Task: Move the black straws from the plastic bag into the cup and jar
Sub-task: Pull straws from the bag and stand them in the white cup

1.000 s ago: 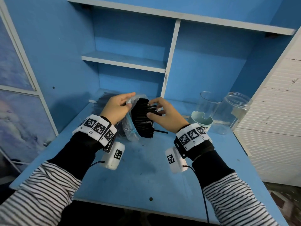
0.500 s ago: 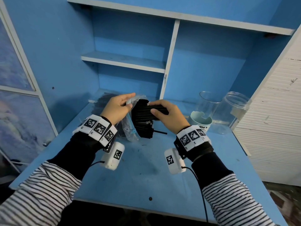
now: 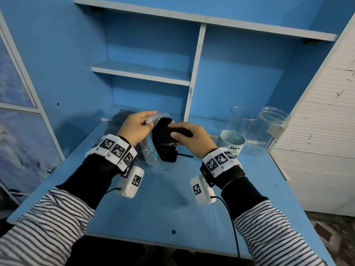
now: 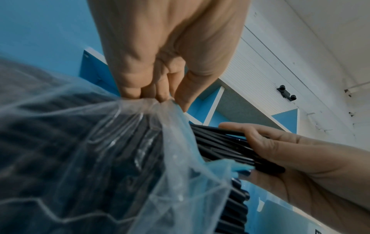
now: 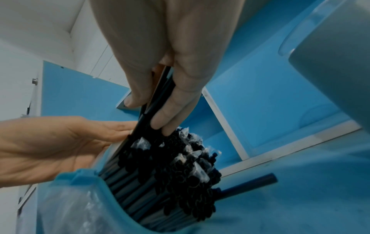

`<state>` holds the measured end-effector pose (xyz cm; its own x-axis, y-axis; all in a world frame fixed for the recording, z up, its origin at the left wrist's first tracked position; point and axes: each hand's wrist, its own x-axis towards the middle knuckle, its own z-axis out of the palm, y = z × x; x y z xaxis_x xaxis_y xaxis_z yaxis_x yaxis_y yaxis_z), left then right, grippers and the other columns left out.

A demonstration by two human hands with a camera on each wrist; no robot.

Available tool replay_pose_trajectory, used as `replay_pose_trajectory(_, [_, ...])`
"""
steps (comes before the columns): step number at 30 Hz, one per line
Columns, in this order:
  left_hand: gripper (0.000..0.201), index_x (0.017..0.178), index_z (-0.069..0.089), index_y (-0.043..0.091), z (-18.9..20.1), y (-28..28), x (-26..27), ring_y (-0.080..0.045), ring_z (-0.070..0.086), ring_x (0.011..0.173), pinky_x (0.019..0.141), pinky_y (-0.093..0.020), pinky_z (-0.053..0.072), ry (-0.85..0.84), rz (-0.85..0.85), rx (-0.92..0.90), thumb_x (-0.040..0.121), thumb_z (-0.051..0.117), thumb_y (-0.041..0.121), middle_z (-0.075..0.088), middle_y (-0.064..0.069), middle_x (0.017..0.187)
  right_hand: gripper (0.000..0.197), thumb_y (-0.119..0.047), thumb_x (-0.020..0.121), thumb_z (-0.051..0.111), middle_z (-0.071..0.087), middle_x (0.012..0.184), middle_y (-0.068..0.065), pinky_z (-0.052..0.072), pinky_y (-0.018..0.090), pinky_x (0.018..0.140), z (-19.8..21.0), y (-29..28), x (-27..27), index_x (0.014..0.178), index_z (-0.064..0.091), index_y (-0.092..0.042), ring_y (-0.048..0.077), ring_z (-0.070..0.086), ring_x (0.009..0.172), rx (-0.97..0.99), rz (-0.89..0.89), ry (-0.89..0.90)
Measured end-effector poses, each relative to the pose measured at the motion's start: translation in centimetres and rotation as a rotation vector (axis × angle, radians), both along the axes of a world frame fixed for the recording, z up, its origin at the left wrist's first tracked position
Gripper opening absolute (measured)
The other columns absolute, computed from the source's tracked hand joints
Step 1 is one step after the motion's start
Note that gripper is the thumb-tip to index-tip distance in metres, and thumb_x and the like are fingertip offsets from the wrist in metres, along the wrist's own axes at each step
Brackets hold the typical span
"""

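- Right wrist view is showing the right hand (image 5: 160, 76) curling its fingers (image 5: 172, 114) and thumb round a small bunch of black straws (image 5: 158, 98), its grip holding them at the top of the bundle.
- Head view is showing that bunch (image 3: 180, 132) lying across the right hand (image 3: 189, 139), just above the rest of the black straws (image 3: 163, 148) sticking out of the plastic bag (image 3: 148, 150).
- Left hand (image 4: 166, 55) is pinching the gathered edge of the plastic bag (image 4: 112, 142) between fingertips (image 4: 160, 93) and thumb, its grip holding the film taut above the bundle.
- Clear bag with a blue rim is lying on the blue counter (image 3: 153, 208), its open mouth facing the right hand; one loose straw (image 3: 185, 155) is poking out low on the bundle toward the right.
- Pale green cup (image 3: 231, 144) is standing on the counter just right of the right hand, near it and apart from the bag.
- Two clear jars (image 3: 267, 131) are standing behind and right of the cup, beside the white panelled wall (image 3: 326, 131).
- Blue shelves (image 3: 142, 72) are rising behind the counter.
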<state>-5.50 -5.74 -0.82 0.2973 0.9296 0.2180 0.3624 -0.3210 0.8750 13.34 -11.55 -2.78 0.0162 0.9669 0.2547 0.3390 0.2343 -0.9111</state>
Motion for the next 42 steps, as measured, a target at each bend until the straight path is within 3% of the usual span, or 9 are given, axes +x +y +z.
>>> replay_pose_trajectory(14, [0.041,0.129,0.059,0.023,0.6,-1.3,0.8,-0.015,0.053,0.124,0.105,-0.027,0.038,0.085,0.159,0.206,0.089,0.066,0.018,0.06,0.002,0.132,0.022,0.003,0.091,0.059,0.069,0.091,0.006,0.057,0.02,0.079,2.3,-3.1,5.0,0.102,0.068,-0.015,0.01,0.071,0.078,0.02,-0.037,0.111])
replay_pose_trajectory(17, [0.042,0.13,0.058,0.027,2.3,-3.6,2.6,-0.011,0.052,0.12,0.099,-0.021,0.036,0.145,0.019,0.312,0.089,0.067,0.029,0.057,0.008,0.131,0.021,0.001,0.091,0.06,0.07,0.094,0.008,0.057,0.024,0.083,2.6,-4.1,6.0,0.104,0.069,-0.012,0.013,0.071,0.081,0.028,-0.051,0.078])
replay_pose_trajectory(22, [0.067,0.133,0.05,0.033,2.3,-4.0,6.4,-0.009,0.054,0.111,0.089,-0.019,0.034,0.571,-0.221,0.329,0.073,0.077,0.049,0.058,0.013,0.122,0.02,-0.002,0.091,0.061,0.071,0.097,0.008,0.057,0.025,0.083,2.8,-5.2,6.8,0.105,0.069,-0.013,0.015,0.071,0.085,0.048,-0.057,0.019])
replay_pose_trajectory(25, [0.053,0.119,0.056,0.032,1.4,-3.2,7.8,-0.013,0.06,0.098,0.084,-0.028,0.045,0.703,-0.274,0.366,0.073,0.076,0.048,0.064,0.012,0.107,0.018,-0.007,0.092,0.062,0.072,0.099,0.007,0.057,0.029,0.086,2.6,-5.6,7.0,0.104,0.07,-0.017,0.018,0.072,0.087,0.047,-0.07,-0.015])
replay_pose_trajectory(28, [0.019,0.091,0.059,0.023,0.8,-2.4,8.1,-0.02,0.064,0.081,0.072,-0.034,0.049,0.667,-0.277,0.365,0.082,0.069,0.036,0.063,0.006,0.078,0.022,-0.009,0.092,0.063,0.071,0.101,0.008,0.057,0.029,0.086,2.3,-6.0,6.9,0.112,0.068,-0.016,0.02,0.071,0.087,0.055,-0.093,-0.01])
replay_pose_trajectory(33, [0.018,0.08,0.052,0.026,0.2,-1.4,7.4,-0.014,0.061,0.069,0.067,-0.032,0.048,0.585,-0.299,0.351,0.09,0.063,0.036,0.063,0.003,0.071,0.057,-0.021,0.08,0.076,0.064,0.12,0.002,0.055,0.025,0.085,2.2,-6.5,7.3,0.131,0.051,-0.018,0.014,0.069,0.097,-0.017,-0.173,0.145])
replay_pose_trajectory(36, [0.026,0.072,0.046,0.034,0.2,-1.1,7.2,-0.008,0.057,0.065,0.063,-0.029,0.043,0.543,-0.286,0.349,0.089,0.064,0.036,0.059,0.007,0.067,0.048,-0.015,0.08,0.077,0.063,0.121,0.002,0.052,0.013,0.071,1.7,-6.1,7.1,0.124,0.056,-0.013,0.014,0.067,0.102,-0.117,-0.159,0.043])
replay_pose_trajectory(39, [0.027,0.072,0.045,0.035,0.3,-1.1,7.2,-0.008,0.057,0.066,0.064,-0.026,0.044,0.544,-0.294,0.34,0.089,0.065,0.036,0.06,0.006,0.07,0.038,-0.016,0.081,0.076,0.066,0.112,-0.002,0.052,0.023,0.088,0.5,-5.0,6.4,0.116,0.061,-0.017,0.009,0.065,0.099,-0.183,-0.13,-0.158])
replay_pose_trajectory(42, [0.023,0.075,0.048,0.034,0.4,-1.3,7.2,-0.011,0.058,0.068,0.066,-0.028,0.045,0.549,-0.291,0.33,0.089,0.066,0.037,0.061,0.005,0.071,0.019,-0.016,0.082,0.073,0.072,0.09,0.003,0.056,0.034,0.086,-0.4,-4.2,5.4,0.1,0.067,-0.019,0.019,0.07,0.082,-0.212,-0.172,-0.219])
